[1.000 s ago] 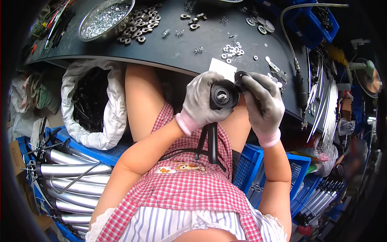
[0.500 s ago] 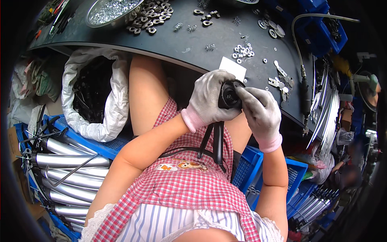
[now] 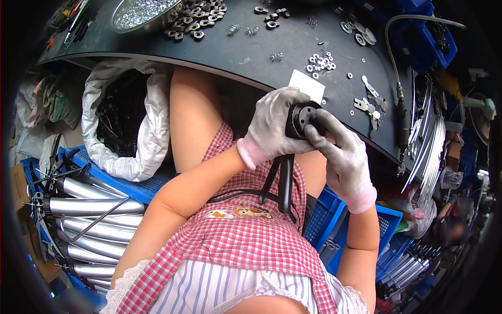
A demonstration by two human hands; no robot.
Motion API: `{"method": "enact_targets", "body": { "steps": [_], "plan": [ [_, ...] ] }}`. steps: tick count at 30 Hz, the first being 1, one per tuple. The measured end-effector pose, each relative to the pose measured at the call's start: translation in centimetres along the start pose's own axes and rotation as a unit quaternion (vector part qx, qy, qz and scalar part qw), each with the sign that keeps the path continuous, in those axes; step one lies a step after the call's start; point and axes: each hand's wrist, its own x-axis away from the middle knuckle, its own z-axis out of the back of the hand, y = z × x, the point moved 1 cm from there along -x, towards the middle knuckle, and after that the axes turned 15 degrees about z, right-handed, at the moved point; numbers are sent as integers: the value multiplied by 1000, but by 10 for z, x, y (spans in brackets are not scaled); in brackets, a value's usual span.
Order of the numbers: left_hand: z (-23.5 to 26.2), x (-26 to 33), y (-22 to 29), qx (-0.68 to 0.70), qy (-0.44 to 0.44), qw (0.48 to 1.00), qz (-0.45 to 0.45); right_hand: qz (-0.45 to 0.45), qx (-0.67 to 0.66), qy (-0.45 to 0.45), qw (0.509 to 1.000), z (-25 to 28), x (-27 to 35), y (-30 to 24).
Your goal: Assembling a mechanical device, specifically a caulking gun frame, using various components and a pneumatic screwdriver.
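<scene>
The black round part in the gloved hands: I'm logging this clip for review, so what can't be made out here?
Head view only:
- Black round part: its body is hidden by the left hand; only one end face shows.
- Right hand: its fingers cover the part's lower edge, so the contact there is unseen.
- Small hardware on the dark table: too small to identify.

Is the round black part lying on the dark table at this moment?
No, the round black part is held up in front of the table edge, between the gloved left hand and right hand.
</scene>
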Motion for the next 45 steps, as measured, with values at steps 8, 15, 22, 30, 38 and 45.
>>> {"method": "enact_targets", "body": {
  "steps": [8, 15, 22, 30, 38, 45],
  "plan": [
    [2, 2, -3, 18, -23, 999, 32, -3, 23, -85, 996, 20, -7, -6],
    [1, 1, -2, 13, -23, 999, 26, 9, -13, -57, 998, 13, -5, 6],
    [3, 3, -1, 8, -34, 998, 45, 43, -92, -76, 992, 17, -12, 26],
    [4, -1, 1, -9, -17, 1000, 13, 17, -157, -40, 987, 12, 4, 34],
    [3, 3, -2, -12, -15, 999, 27, 88, 66, -54, 993, 9, -4, 13],
    [2, 0, 5, -26, -6, 1000, 4, 14, 8, -38, 999, 2, -4, 18]
  ]
}}
